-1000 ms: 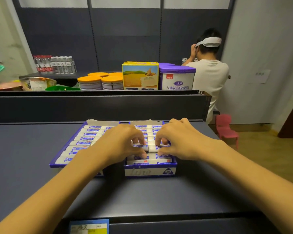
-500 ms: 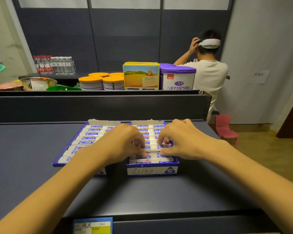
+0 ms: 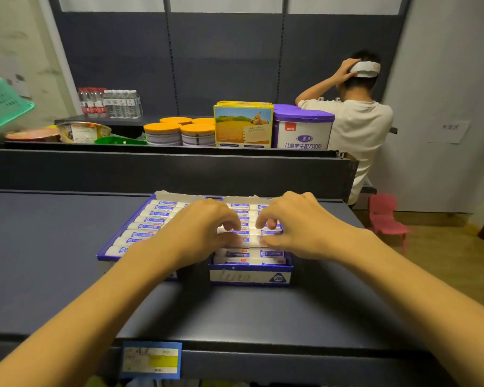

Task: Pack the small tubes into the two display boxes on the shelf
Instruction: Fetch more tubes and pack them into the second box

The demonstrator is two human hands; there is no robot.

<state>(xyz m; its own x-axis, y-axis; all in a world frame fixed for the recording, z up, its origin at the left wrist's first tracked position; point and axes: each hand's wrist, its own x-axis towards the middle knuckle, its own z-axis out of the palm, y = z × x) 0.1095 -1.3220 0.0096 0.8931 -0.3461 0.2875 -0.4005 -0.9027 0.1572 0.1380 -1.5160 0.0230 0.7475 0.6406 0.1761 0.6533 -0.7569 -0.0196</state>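
Both hands are down over the right display box [image 3: 250, 275] here, right at the middle of its rows. The left hand [image 3: 204, 230] comes in from the left with fingers curled, thumb and forefinger pinched close on a small tube [image 3: 245, 241]; the right hand [image 3: 296, 227] mirrors it from the other side, fingertips bent down onto what looks like the same tube or its neighbour. Neither hand is lifting anything clear of the box. This reads as pressing and straightening, not carrying, though exactly which tube each finger touches is hidden under the knuckles.

Now, the progress. The left display box [image 3: 107, 254] sits just beside the right one on the dark shelf [image 3: 54, 247], and its visible part shows a neat row of tubes [image 3: 151, 219] running from the back wall to the front edge; it looks full, though the left forearm hides its right portion. The right box shows tubes at the back, under the hands, and two more rows at the front wall.

No loose tubes lie on the shelf around the boxes, so the packing looks close to finished. What seems left is seating these middle tubes flush and level with the rest. Whether a gap remains under the hands, nobody can say from here.
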